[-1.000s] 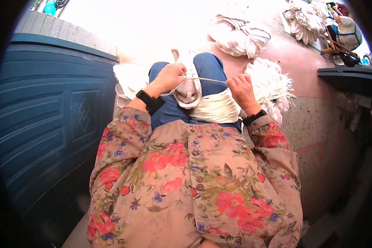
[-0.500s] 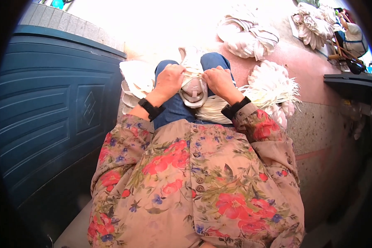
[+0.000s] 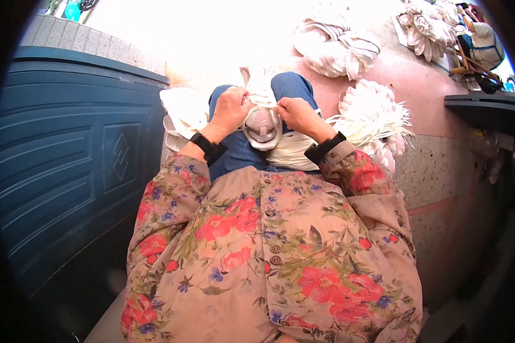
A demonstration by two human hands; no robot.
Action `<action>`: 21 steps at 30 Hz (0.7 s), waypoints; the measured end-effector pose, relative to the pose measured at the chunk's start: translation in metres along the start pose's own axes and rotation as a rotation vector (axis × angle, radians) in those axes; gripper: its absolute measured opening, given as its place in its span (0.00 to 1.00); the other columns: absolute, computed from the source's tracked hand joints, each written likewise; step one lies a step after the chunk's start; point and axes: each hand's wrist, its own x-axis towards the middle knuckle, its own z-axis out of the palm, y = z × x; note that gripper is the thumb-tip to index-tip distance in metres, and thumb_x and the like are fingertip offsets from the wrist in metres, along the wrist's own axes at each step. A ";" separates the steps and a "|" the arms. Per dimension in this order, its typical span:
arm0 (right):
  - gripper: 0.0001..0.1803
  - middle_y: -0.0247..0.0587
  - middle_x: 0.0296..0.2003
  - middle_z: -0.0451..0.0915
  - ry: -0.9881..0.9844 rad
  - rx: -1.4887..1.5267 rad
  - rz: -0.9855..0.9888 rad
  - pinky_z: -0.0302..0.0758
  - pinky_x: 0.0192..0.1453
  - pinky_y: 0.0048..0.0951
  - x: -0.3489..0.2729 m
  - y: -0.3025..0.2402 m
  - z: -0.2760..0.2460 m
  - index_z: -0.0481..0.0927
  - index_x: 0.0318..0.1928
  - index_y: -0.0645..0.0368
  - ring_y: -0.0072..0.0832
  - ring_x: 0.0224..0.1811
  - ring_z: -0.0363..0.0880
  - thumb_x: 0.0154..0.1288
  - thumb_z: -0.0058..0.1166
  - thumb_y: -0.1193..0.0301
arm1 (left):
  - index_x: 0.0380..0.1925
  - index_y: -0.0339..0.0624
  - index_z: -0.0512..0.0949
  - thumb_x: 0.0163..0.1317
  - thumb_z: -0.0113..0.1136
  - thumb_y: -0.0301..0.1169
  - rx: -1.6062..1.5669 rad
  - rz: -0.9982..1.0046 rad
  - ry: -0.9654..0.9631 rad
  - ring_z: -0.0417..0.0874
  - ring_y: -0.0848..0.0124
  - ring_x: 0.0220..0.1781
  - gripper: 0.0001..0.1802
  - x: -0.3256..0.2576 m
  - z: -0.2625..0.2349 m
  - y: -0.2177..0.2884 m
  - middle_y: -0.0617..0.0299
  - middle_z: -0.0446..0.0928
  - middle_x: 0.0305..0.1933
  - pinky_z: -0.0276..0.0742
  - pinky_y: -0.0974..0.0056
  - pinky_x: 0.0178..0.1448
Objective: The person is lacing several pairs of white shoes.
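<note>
A white shoe (image 3: pixel 263 130) rests upright between my knees, its rounded toe pointing toward me. Over its upper, white shoelace (image 3: pixel 262 105) runs between my two hands. My left hand (image 3: pixel 230 110) is closed at the shoe's left side, its fingertips pinching the lace. On the opposite side, my right hand (image 3: pixel 299 114) also pinches lace between thumb and curled fingers. The exact lace ends are too small to make out. A bundle of loose cream laces (image 3: pixel 294 152) lies across my right thigh, below the right hand.
White shoes (image 3: pixel 184 112) lie beside my left leg, near a blue panelled door (image 3: pixel 80 137). On the right stands a shoe pile (image 3: pixel 367 98) with stringy laces (image 3: pixel 383 126) over it. Farther off are more heaps of shoes (image 3: pixel 340 51) and a dark ledge (image 3: pixel 480 108).
The whole scene has shifted slightly left in the picture. Both hands keep pinching the lace over the shoe, with only small finger movement.
</note>
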 end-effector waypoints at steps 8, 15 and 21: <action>0.15 0.60 0.31 0.76 0.066 0.292 0.121 0.69 0.43 0.41 -0.001 0.002 0.006 0.74 0.35 0.68 0.52 0.39 0.74 0.60 0.41 0.67 | 0.29 0.33 0.76 0.47 0.57 0.28 0.039 0.114 -0.259 0.76 0.58 0.31 0.10 0.008 -0.021 0.010 0.50 0.74 0.25 0.72 0.60 0.36; 0.26 0.61 0.31 0.76 0.081 0.029 0.282 0.68 0.45 0.43 0.008 -0.003 0.009 0.77 0.29 0.69 0.53 0.39 0.74 0.63 0.37 0.55 | 0.24 0.38 0.73 0.52 0.53 0.31 0.354 0.115 -0.143 0.77 0.55 0.29 0.07 0.006 -0.018 0.022 0.50 0.74 0.22 0.72 0.57 0.34; 0.25 0.58 0.29 0.77 0.045 -0.035 0.353 0.70 0.44 0.43 0.006 -0.008 0.008 0.79 0.28 0.65 0.51 0.37 0.75 0.59 0.42 0.54 | 0.24 0.38 0.71 0.53 0.54 0.29 0.046 -0.022 -0.044 0.75 0.62 0.23 0.06 0.007 -0.007 0.008 0.54 0.72 0.19 0.71 0.63 0.28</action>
